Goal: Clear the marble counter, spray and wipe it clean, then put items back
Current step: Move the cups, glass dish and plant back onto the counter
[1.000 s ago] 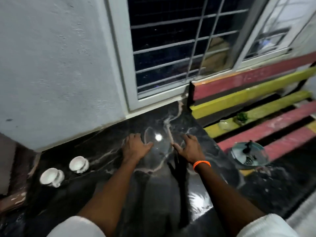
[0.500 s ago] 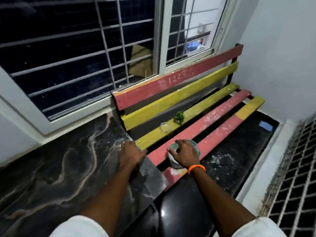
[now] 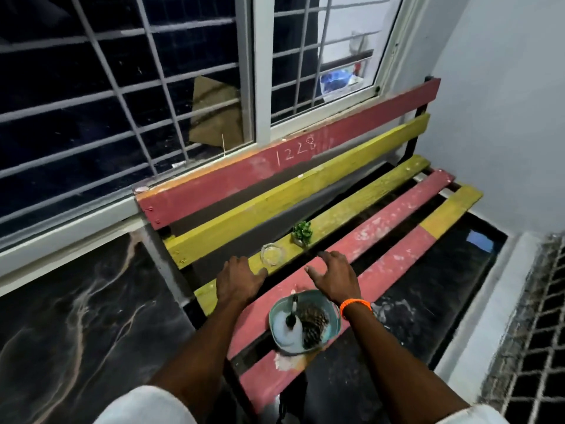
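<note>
The black marble counter (image 3: 76, 316) fills the lower left. Beside it stands a red and yellow slatted bench (image 3: 351, 209). On its slats sit a small glass dish (image 3: 271, 254), a tiny green plant (image 3: 302, 233) and a teal bowl (image 3: 331, 327) holding a pine cone, a white object and a dark spoon. My left hand (image 3: 240, 281) rests flat on the front yellow slat, just left of the glass dish, holding nothing. My right hand (image 3: 334, 276) hovers with fingers spread over the red slat, beyond the bowl and short of the plant, empty.
A barred window (image 3: 153, 87) runs behind the bench and counter. A white wall (image 3: 504, 102) closes the right side. A white ledge and a wire mesh grille (image 3: 535, 347) lie at the far right. A blue cloth (image 3: 480, 241) lies on the dark floor under the bench.
My right hand has lifted off the teal bowl and moved forward toward the plant. My left hand has shifted from the counter's edge onto the yellow slat. The view has swung right.
</note>
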